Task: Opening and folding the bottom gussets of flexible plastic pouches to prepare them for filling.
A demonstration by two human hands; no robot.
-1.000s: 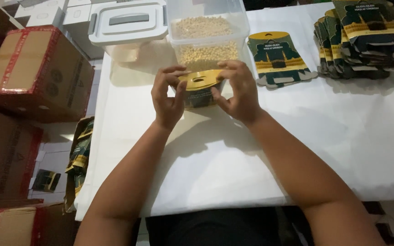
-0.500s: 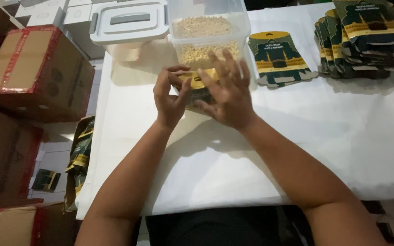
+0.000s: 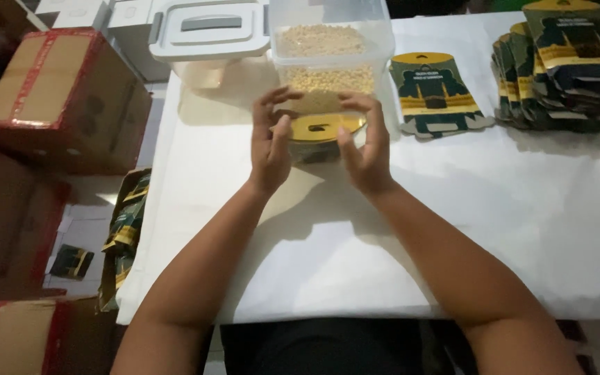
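Hands meet over a white table (image 3: 453, 236), both gripping one small pouch (image 3: 322, 135) with a yellow top and dark body. Left hand (image 3: 270, 146) clamps the pouch's left edge, thumb in front and fingers curled behind; right hand (image 3: 366, 149) clamps the right edge the same way. Pouch is held upright just above the cloth, directly in front of a clear tub (image 3: 331, 52) of pale beans, near enough to overlap it in view. Grey-handled white lid (image 3: 210, 31) sits on a second container left of the tub. One flat pouch (image 3: 435, 94) lies to the right of the tub; a fanned stack of pouches (image 3: 557, 69) lies further right. Cardboard boxes (image 3: 60, 97) stand left of the table, with more pouches (image 3: 125, 236) hanging at its left edge.
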